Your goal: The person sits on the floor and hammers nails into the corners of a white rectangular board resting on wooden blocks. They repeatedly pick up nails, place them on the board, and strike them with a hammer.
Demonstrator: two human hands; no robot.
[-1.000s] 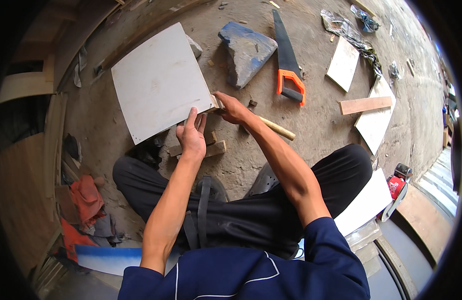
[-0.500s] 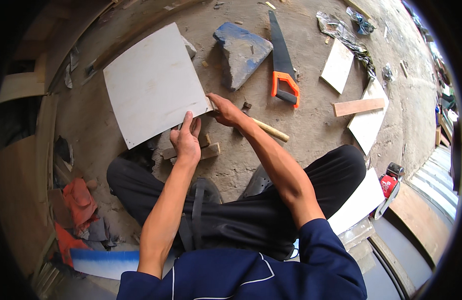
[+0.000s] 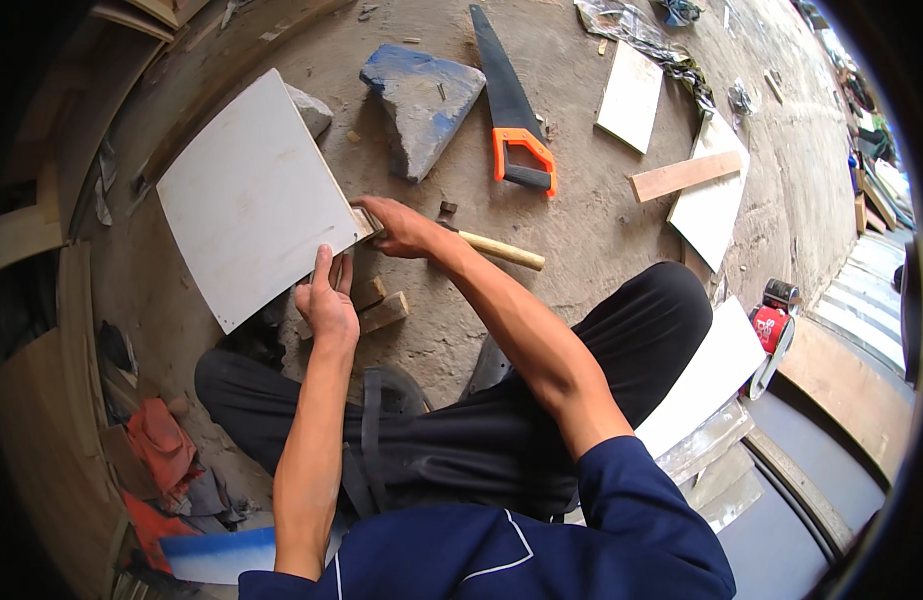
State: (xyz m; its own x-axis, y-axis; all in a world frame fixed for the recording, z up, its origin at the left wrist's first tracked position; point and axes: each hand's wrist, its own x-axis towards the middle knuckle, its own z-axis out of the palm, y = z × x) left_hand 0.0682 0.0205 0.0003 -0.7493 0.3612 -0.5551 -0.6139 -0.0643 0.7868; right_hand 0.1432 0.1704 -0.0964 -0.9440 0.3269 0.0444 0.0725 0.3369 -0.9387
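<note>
A large white board (image 3: 251,200) is held up at a slant in front of me, to the left. My left hand (image 3: 331,305) grips its near edge, thumb on the white face and the other fingers underneath. At the board's right corner, my right hand (image 3: 396,228) closes round a pale wooden strip (image 3: 367,222) that sits against the board's edge; some of its fingers are hidden. Just right of that hand a hammer (image 3: 503,250) with a wooden handle lies on the ground. Short wood blocks (image 3: 383,312) lie below the left hand.
Beyond the hands lie a blue-stained stone (image 3: 421,105) and a handsaw (image 3: 521,120) with an orange handle. White offcuts (image 3: 631,95) and a wood slat (image 3: 686,175) are at the right, near a red power tool (image 3: 771,325). Orange cloth (image 3: 161,440) lies at the left.
The camera view has shifted, so the ground objects appear farther left. The white board has come slightly nearer and turned a little, both hands moving with it and keeping their grip.
</note>
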